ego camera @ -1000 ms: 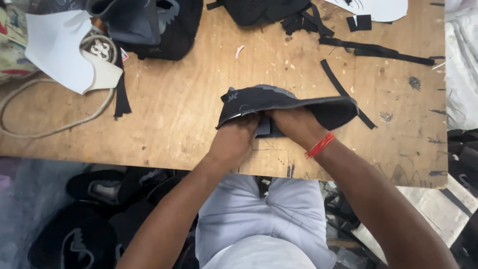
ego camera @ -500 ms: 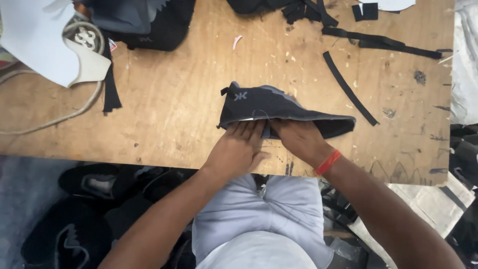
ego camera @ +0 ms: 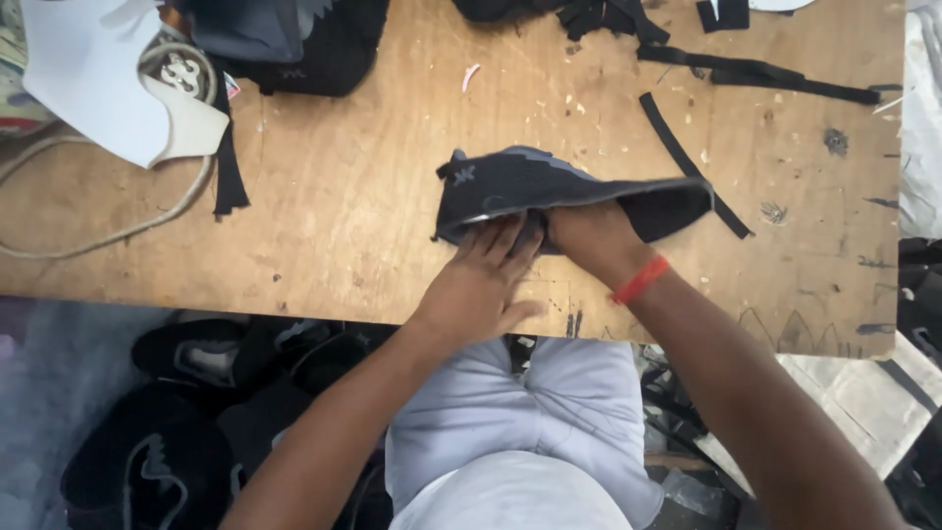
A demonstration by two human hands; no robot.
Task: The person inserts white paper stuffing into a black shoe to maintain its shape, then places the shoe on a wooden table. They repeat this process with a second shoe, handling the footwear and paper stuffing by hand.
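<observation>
White sheet: a white cut piece [ego camera: 88,79] lies at the far left corner of the worktop [ego camera: 343,226].
Cord: a pale cord [ego camera: 108,231] curls under and beside the white piece.
Dark pile: a heap of dark blue and black fabric [ego camera: 294,39] sits at the top edge, to the right of the white piece.
Left hand: the left hand [ego camera: 481,280] lies flat, fingers spread. Its grip is open. The fingertips press on the near edge of the shoe upper.
Shoe upper: the black shoe upper [ego camera: 549,191] lies in the middle of the worktop, near the front edge. It has grey trim and a small light mark at its left end.
Right hand: the right hand [ego camera: 589,236] is tucked under the shoe upper. Its grip is hidden, so I cannot tell if it is closed. A red band [ego camera: 643,280] is on the wrist.
Black strips: long black strips [ego camera: 687,157] lie to the right, one touching the shoe upper's right end.
Floor: dark shoes [ego camera: 186,412] sit under the worktop at the left.
</observation>
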